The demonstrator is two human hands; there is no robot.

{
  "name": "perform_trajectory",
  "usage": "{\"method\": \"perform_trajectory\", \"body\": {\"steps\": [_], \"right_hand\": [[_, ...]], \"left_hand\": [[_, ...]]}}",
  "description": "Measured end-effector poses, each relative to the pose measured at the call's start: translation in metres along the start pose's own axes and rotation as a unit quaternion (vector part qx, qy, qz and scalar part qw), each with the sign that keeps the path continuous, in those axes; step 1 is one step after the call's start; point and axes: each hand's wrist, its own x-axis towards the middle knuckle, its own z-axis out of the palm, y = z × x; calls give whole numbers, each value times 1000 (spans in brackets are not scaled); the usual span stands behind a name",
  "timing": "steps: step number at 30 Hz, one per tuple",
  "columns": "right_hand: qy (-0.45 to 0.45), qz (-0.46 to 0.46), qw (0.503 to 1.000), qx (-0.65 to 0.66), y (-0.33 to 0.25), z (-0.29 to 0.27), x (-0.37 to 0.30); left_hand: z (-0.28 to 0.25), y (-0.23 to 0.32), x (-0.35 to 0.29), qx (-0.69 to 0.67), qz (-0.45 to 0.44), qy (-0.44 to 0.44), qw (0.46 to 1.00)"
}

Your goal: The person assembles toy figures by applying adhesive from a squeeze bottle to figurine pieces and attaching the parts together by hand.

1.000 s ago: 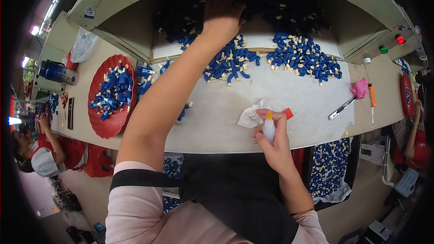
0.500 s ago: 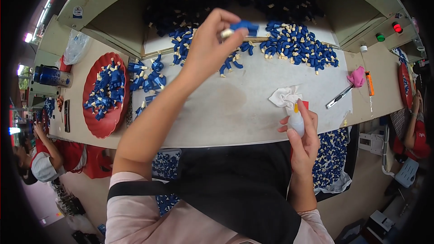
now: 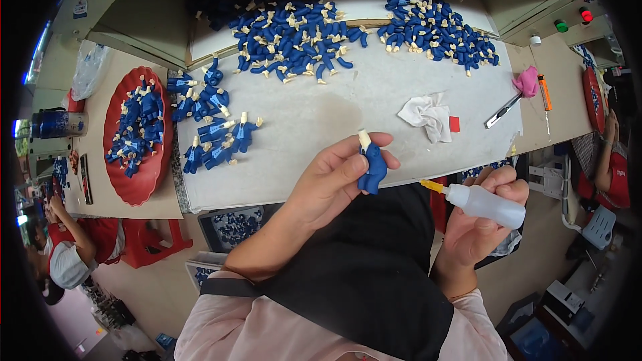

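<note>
My left hand (image 3: pixel 334 177) grips a small blue toy arm part (image 3: pixel 371 166) with a cream tip, held upright near the table's front edge. A white squeeze bottle (image 3: pixel 485 203) with a yellow nozzle lies in my right hand (image 3: pixel 478 230), its nozzle pointing left toward the blue part, a short gap away. Many more blue parts lie in heaps (image 3: pixel 297 33) at the back of the white table (image 3: pixel 314 113), with another heap (image 3: pixel 438 30) to the right and assembled ones (image 3: pixel 214 137) at the left.
A red tray (image 3: pixel 137 180) of blue parts sits at the left. A crumpled white cloth (image 3: pixel 424 115), a red square, a utility knife (image 3: pixel 503 111), a pink rag (image 3: pixel 527 81) and an orange lighter lie at the right. Other people sit at both sides.
My left hand reached to the back heap, picked a blue part and brought it down to the front. My right hand moved the bottle right and tipped its nozzle toward the part.
</note>
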Motion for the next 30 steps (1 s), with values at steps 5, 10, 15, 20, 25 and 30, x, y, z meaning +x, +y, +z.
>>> {"method": "perform_trajectory", "body": {"steps": [5,10,15,20,25,30], "right_hand": [[-35,-10,999,-7,3,1,-4],[-7,25,1000,-2,6,3,-4],[-11,-12,999,-52,10,4,-7],[-53,-76,991,-96,8,1,-9],[-120,-136,966,-184,6,5,-11],[-147,-150,962,-174,7,6,-11]], "left_hand": [[-10,-8,-2,98,6,-24,995],[-4,-2,-6,75,-25,-1,997],[9,-2,-5,-10,-29,25,999],[-2,0,-8,34,-38,-14,999],[-4,-10,-8,56,15,-14,998],[-3,-10,-8,38,8,-22,999]]}}
